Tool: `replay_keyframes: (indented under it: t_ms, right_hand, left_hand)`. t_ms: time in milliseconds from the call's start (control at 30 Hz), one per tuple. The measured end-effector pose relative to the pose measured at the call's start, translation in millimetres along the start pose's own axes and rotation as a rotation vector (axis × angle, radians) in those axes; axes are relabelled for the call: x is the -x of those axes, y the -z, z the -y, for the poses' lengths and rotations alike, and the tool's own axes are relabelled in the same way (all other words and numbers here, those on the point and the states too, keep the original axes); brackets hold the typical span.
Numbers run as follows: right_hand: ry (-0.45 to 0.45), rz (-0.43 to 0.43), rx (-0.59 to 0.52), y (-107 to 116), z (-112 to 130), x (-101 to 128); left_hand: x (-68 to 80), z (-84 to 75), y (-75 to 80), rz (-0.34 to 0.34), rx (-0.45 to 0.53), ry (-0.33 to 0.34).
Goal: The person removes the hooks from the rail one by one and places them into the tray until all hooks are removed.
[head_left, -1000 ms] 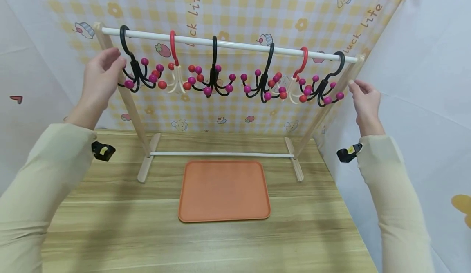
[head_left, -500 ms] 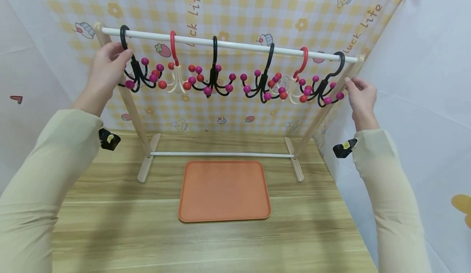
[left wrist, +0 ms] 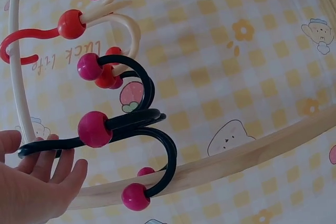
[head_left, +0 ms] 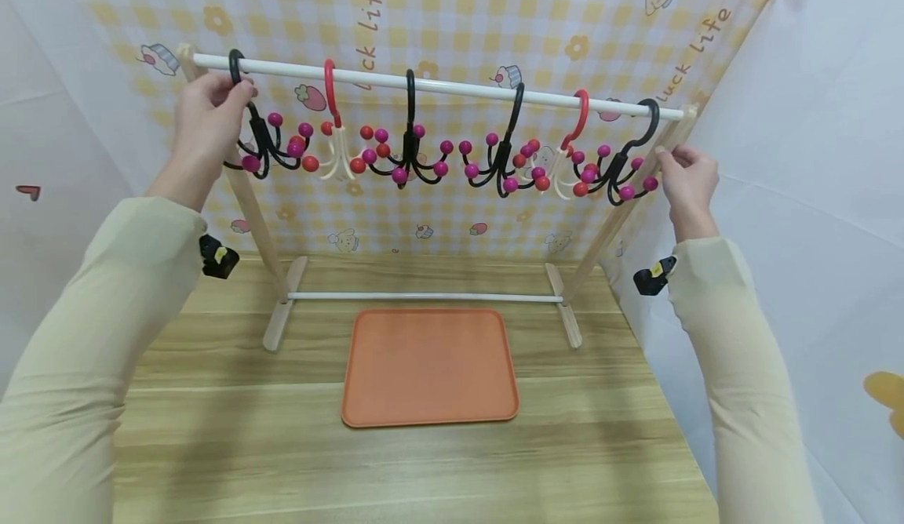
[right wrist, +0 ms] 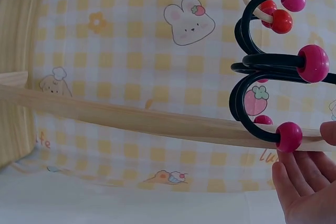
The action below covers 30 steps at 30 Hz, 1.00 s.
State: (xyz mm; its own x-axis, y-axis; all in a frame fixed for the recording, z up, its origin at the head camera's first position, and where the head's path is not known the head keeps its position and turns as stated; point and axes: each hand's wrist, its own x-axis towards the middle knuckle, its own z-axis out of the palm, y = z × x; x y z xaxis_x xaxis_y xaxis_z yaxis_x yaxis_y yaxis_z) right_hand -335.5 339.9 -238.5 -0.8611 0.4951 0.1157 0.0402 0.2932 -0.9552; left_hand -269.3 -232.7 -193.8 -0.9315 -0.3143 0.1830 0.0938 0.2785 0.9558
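A black claw hanger [head_left: 263,138] with pink balls on its curved arms hangs at the left end of the white rail [head_left: 452,86]. My left hand [head_left: 209,128] has its hook between thumb and fingers; in the left wrist view the hook [left wrist: 58,143] lies across the fingers. At the rail's right end hangs another black claw hanger [head_left: 618,165]. My right hand [head_left: 688,187] is beside it, loosely curled near the wooden post [head_left: 613,222]; in the right wrist view its fingers [right wrist: 299,174] lie below a pink ball [right wrist: 289,137]. No hold is visible there.
Between the end hangers hang two red-hooked white hangers [head_left: 340,151] and two more black ones [head_left: 410,147]. An orange tray [head_left: 432,367] lies on the wooden table [head_left: 438,469] before the rack's lower bar [head_left: 424,296]. A checkered cloth [head_left: 452,6] hangs behind.
My left hand has moved right and up, from beside the leftmost hanger onto its hook. My right hand has shifted slightly left and up towards the rightmost hanger. The hangers stay on the rail.
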Motion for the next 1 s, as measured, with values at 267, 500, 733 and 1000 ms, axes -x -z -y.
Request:
replay_keyframes:
  t_ms: [267, 500, 733, 1000]
  right_hand:
    - [-0.037, -0.027, -0.072, 1.1, -41.9, -72.6]
    - [-0.013, -0.019, -0.035, 2.7, -33.8, -52.3]
    - [0.002, 0.012, -0.019, 1.3, -4.3, -7.4]
    - [-0.001, 0.011, -0.074, 3.9, -31.3, -48.1]
  left_hand:
    - [-5.0, -4.6, -0.5, -0.051, 0.059, 0.000]
    - [-5.1, -8.1, 3.8, -0.031, 0.115, 0.023]
    - [-2.4, -17.8, 5.9, -0.055, 0.190, -0.018]
    - [13.4, -32.2, 11.3, -0.045, 0.320, -0.050]
